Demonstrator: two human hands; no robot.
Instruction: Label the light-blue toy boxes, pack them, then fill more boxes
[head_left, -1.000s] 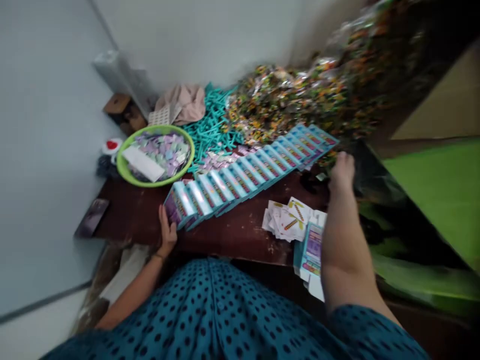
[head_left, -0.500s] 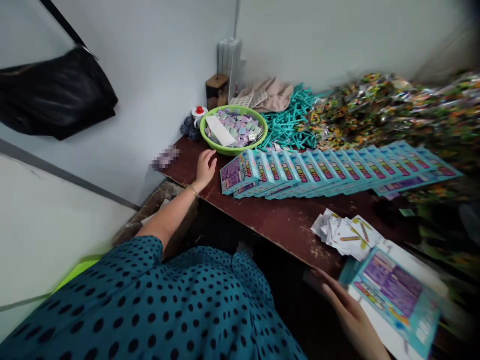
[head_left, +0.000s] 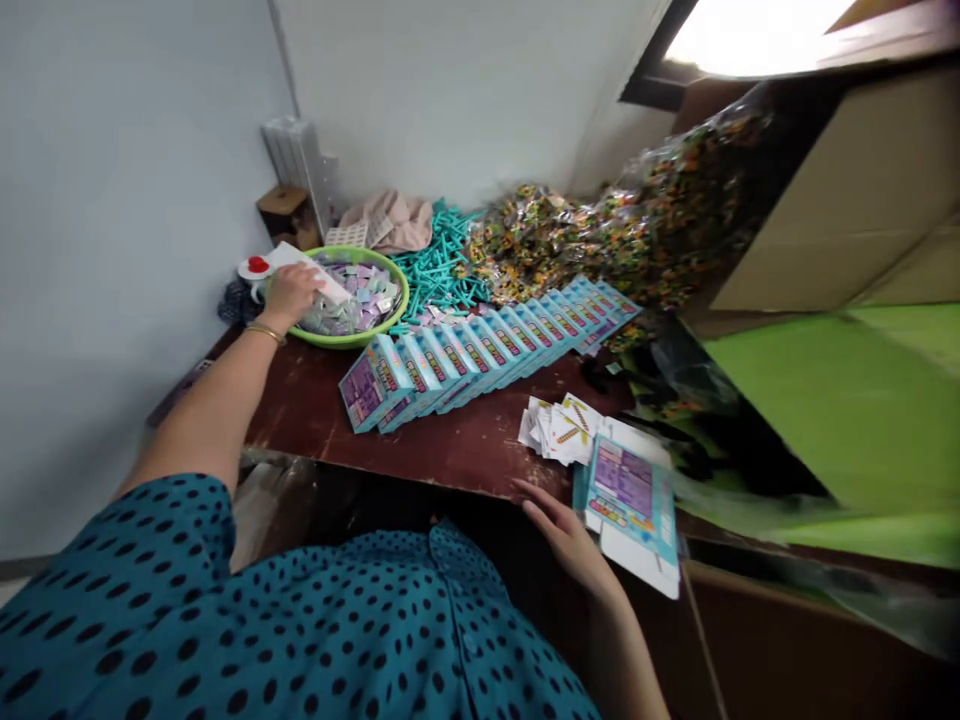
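My left hand (head_left: 294, 292) reaches over the near-left rim of a green basin (head_left: 349, 342). Its fingers are closed on a long white strip (head_left: 334, 289) that lies across the top of the basin. Below it are many small purple and pale green packets (head_left: 367, 285). By the table's front edge, my right hand (head_left: 559, 530) is open and holds nothing, its fingers stretched out. Beside it is a flattened turquoise and purple box (head_left: 626, 485) with white flaps. Several printed white cards (head_left: 566, 430) lie just behind that box.
A leaning row of turquoise boxes (head_left: 480, 355) runs across the brown table (head_left: 450, 455). Teal sticks (head_left: 442, 265) are heaped behind it, beside bags of colourful small pieces (head_left: 555, 240). A lidded white cup (head_left: 257, 268) stands left of the basin. Cardboard (head_left: 855, 200) rises at right.
My left hand has moved from the bare table edge to the white strip in the basin. The view has swung right. My right hand stays open near the flattened box.
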